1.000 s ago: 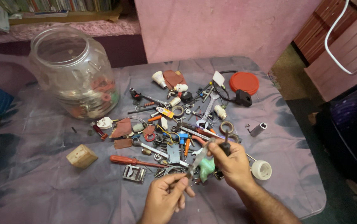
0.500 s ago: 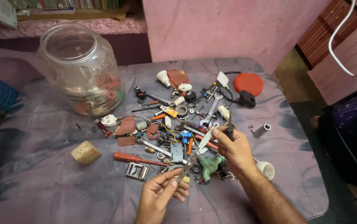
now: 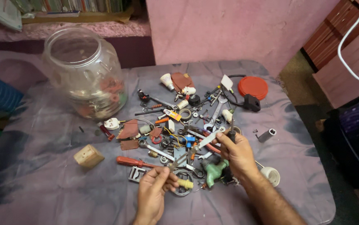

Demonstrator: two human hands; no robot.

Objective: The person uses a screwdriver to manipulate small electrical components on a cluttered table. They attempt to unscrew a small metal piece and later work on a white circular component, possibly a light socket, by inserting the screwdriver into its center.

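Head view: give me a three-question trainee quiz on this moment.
1. True or false: the jar lies on its side.
2. Which hand pinches a thin dark tool: A left, B right?
3. What colour is the lid at the table's far edge?

Key: 1 false, it stands upright. 2 B. 3 red.

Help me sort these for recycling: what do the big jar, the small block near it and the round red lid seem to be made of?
The big jar looks like clear plastic: see-through and glossy, though glass can't be ruled out. The small block seems to be bare wood, pale tan and matt. The round red lid looks like moulded plastic, evenly coloured with a slight sheen.
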